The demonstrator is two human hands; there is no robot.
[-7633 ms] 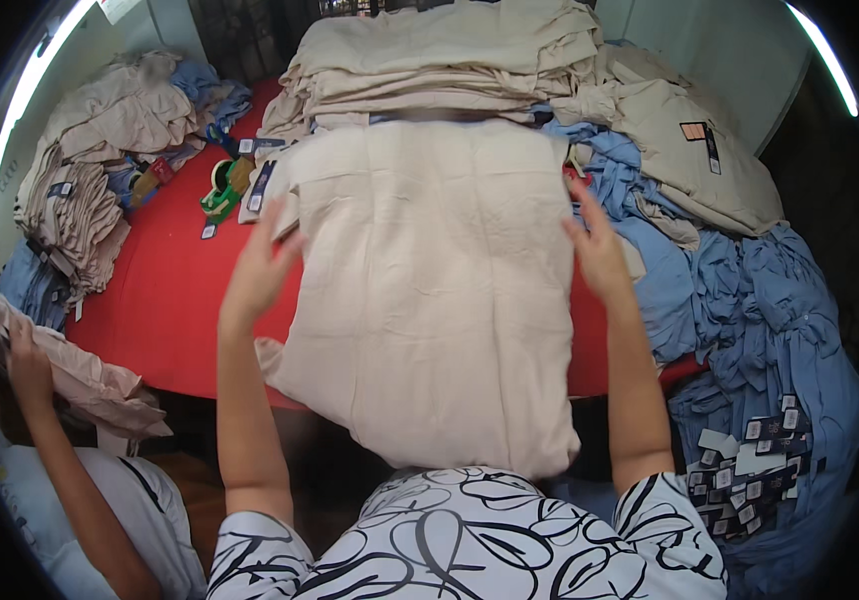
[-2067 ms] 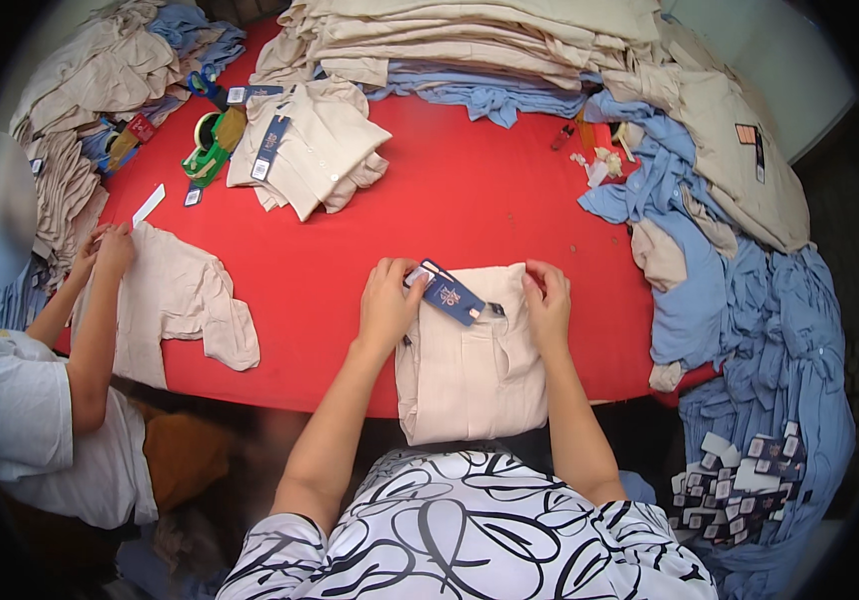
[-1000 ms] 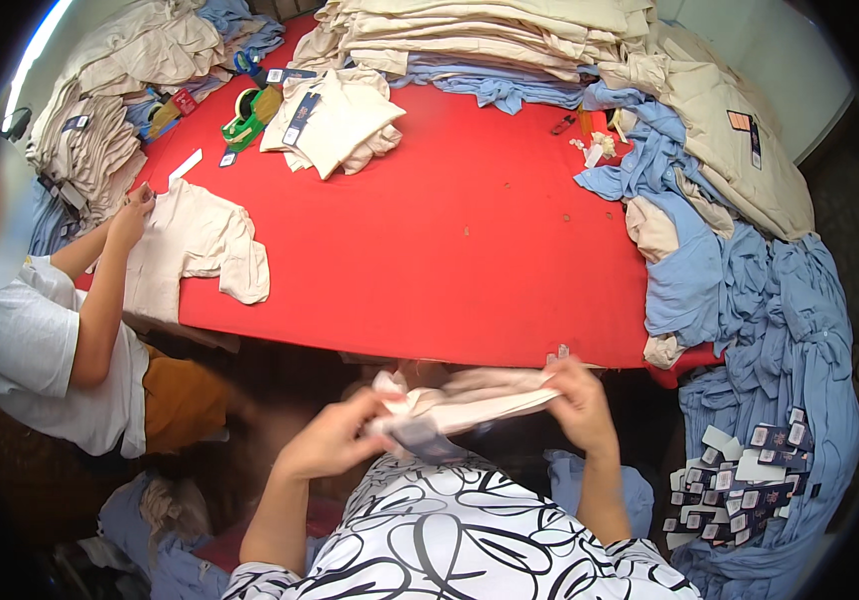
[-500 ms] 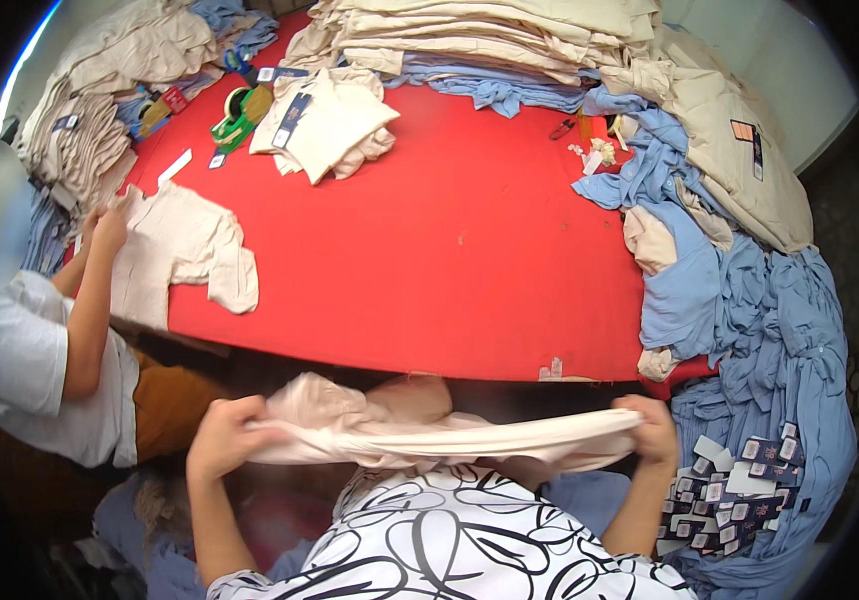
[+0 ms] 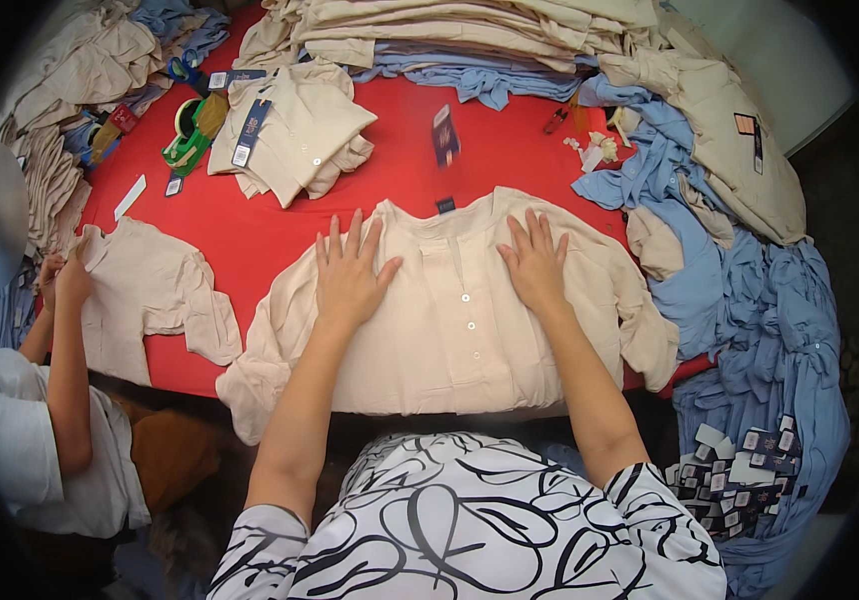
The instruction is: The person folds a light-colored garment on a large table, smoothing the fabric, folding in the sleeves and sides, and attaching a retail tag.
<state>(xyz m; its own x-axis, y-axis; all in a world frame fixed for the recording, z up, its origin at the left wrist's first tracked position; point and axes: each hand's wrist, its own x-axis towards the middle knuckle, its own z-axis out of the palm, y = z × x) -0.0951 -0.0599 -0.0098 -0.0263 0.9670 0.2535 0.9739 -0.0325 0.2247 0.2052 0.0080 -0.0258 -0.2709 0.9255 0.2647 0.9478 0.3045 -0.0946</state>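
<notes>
A cream blouse (image 5: 430, 350) lies spread on the red table with its neckline away from me and its front buttons up. My left hand (image 5: 350, 280) rests flat on one shoulder, fingers spread. On the other shoulder my right hand (image 5: 538, 268) lies flat too, its fingers apart. Just beyond the collar is a dark blue hang tag (image 5: 445, 137), slightly blurred. Both sleeves fan out sideways, and the lower hem reaches the near table edge.
To the left, a co-worker's hands (image 5: 68, 280) hold another cream garment (image 5: 150, 290). A folded cream shirt (image 5: 300, 130) and a green tape dispenser (image 5: 188, 145) sit far left. Cream stacks (image 5: 470, 30) line the back. Blue garments (image 5: 770, 320) and loose tags (image 5: 735, 480) are at right.
The blouse, stretched between my closed hands in front of me, has come down flat on the table. Both hands have let go, moved forward and opened on it.
</notes>
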